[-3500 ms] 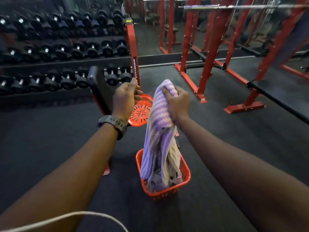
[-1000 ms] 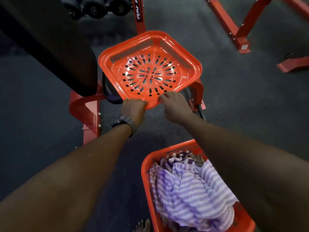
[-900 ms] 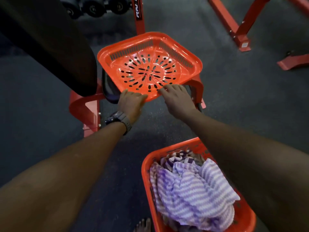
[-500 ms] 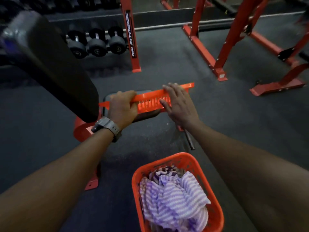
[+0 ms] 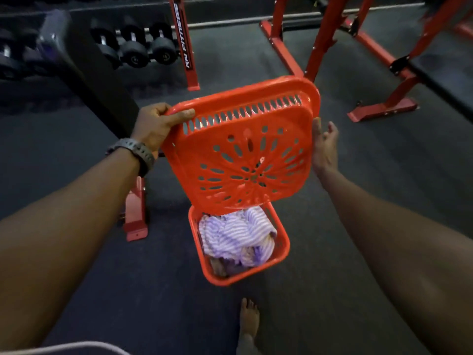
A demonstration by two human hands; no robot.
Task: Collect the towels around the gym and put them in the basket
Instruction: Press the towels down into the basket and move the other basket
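An orange basket (image 5: 281,248) stands on the dark floor in front of me, holding purple-and-white striped towels (image 5: 236,235). Above it hangs an orange perforated lid (image 5: 243,152), tilted with its underside toward me. My left hand (image 5: 156,125) grips the lid's upper left corner, thumb over the rim. My right hand (image 5: 323,147) is beside the lid's right edge with fingers spread; whether it touches the rim I cannot tell. The lid hides the basket's far end.
A black padded bench (image 5: 84,62) on a red frame (image 5: 134,213) slopes at my left. Dumbbells (image 5: 134,49) sit on a rack behind it. Red rack uprights and feet (image 5: 381,108) stand at the right. My bare foot (image 5: 248,320) is just behind the basket.
The lid has come off the bench seat and been lifted toward me, now tipped over the basket. My right hand has released its edge and opened beside it.
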